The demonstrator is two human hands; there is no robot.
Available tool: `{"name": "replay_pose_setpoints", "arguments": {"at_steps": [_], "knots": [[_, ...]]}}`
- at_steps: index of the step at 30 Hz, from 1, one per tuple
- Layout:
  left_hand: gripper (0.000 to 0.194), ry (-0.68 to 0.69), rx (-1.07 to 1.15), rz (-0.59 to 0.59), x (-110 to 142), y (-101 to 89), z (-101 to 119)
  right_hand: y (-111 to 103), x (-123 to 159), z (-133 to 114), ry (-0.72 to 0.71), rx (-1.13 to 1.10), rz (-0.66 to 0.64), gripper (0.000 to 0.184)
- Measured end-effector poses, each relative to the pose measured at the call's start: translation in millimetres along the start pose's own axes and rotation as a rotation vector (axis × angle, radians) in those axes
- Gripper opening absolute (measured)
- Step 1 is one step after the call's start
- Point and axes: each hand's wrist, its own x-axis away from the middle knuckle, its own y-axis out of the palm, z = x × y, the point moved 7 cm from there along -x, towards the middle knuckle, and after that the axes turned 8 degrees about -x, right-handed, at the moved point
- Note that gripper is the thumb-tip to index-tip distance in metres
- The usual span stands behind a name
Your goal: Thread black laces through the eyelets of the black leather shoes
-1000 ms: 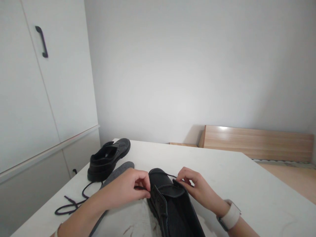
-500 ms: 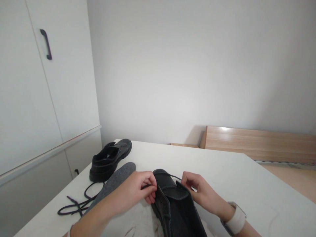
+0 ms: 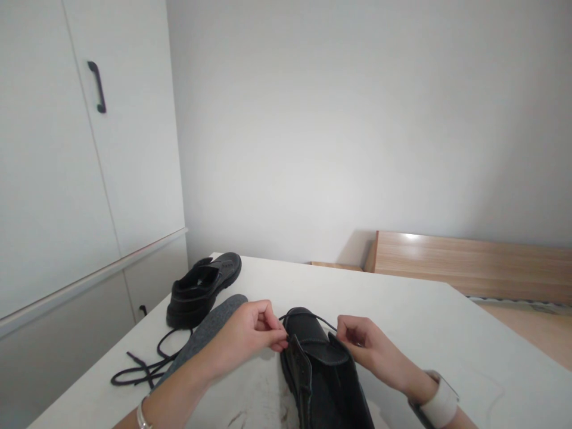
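Note:
A black leather shoe rests on the table in front of me, toe pointing away, its two lacing flaps spread apart around the tongue. A thin black shoelace arches over the toe from one hand to the other. At the left flap, my left hand is closed in a pinch on one part of the lace; the exact tip is hidden by the fingers. My right hand is closed at the right flap, where the lace runs into its fingers. Whether it also grips the flap edge, I cannot tell.
A second black shoe without a lace stands at the table's far left. A grey felt insole lies beside it, partly under my left forearm, with a loose black lace to its left. A white cabinet borders the left side.
My left fingers have drawn together into a tighter pinch by the left flap, and the lace now arches higher over the toe. The view has shifted slightly; my right hand stays at its flap.

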Motion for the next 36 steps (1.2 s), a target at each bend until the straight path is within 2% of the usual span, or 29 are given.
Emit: {"name": "replay_pose_setpoints", "arguments": {"at_steps": [7,11,14,17,19,22,26,29,33,36], "knots": [[0.024,0.036,-0.058,-0.019,-2,7.2,-1,0,0,-3,-0.020,0.030,0.008,0.025],[0.013,0.076,-0.169,0.020,-1,7.0,3,-1,1,-8,-0.031,0.073,0.018,0.022],[0.004,0.152,-0.341,0.058,2,5.8,12,-4,2,-15,-0.084,0.146,0.039,0.020],[0.008,0.271,-0.615,0.115,6,6.1,25,-6,3,-21,-0.134,0.236,0.063,0.020],[0.008,0.280,-0.708,0.135,7,6.6,28,-7,4,-24,-0.150,0.281,0.070,0.020],[0.009,0.202,-0.692,0.112,6,8.2,25,-8,5,-28,-0.143,0.338,0.085,0.019],[0.011,0.127,-0.578,0.107,6,11.1,18,-7,5,-25,-0.065,0.366,0.085,0.015],[0.012,0.068,-0.475,0.080,7,14.3,10,-4,7,-27,-0.021,0.383,0.090,0.021],[0.025,0.114,-0.555,0.061,10,18.5,14,1,14,-42,-0.011,0.375,0.112,0.042],[0.030,0.151,-0.622,0.069,14,22.6,23,7,19,-52,-0.004,0.343,0.109,0.045]]}}
